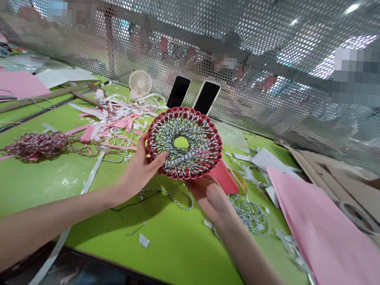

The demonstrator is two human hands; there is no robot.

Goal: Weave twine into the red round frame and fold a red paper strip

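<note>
A round woven cord piece (198, 147), black-and-white with a red looped rim and an open centre, is held up above the green table. My left hand (144, 165) grips its left edge, thumb on the front face and the other fingers mostly behind. Under the lower right rim, my right hand (208, 196) holds the piece from below, its fingertips hidden behind it. A loose black-and-white cord (175, 199) hangs below the rim beside my right hand. Behind that hand lies a flat red piece (224, 177), with a coil of matching cord (253, 215) nearby.
Red-and-white cord (36, 144) lies bundled at left, near pink and white strip scraps (112, 121). Two phones (179, 92) and a small fan (140, 83) stand before a perforated metal screen (262, 100). Pink sheet material (327, 241) and cardboard (364, 191) cover the right side.
</note>
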